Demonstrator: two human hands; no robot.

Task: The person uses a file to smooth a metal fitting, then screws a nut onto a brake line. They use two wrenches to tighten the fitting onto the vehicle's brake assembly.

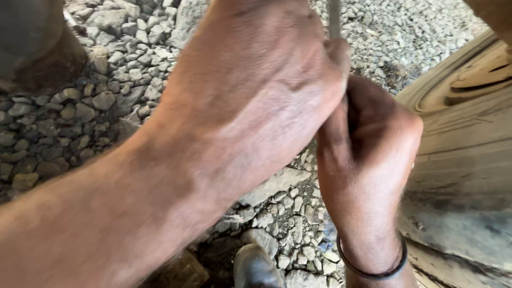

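Both my hands fill the middle of the head view, wrapped around a thin grey metal rod that rises out of the top edge. My left hand grips it high up, its forearm crossing from the lower left. My right hand holds the rod just below and to the right, with a dark metal bangle on its wrist. The rod's lower part is hidden behind my hands.
Grey crushed stones cover the ground. A large worn tyre lies at the right. A dark rounded object sits at the top left. The toe of a dark shoe shows at the bottom.
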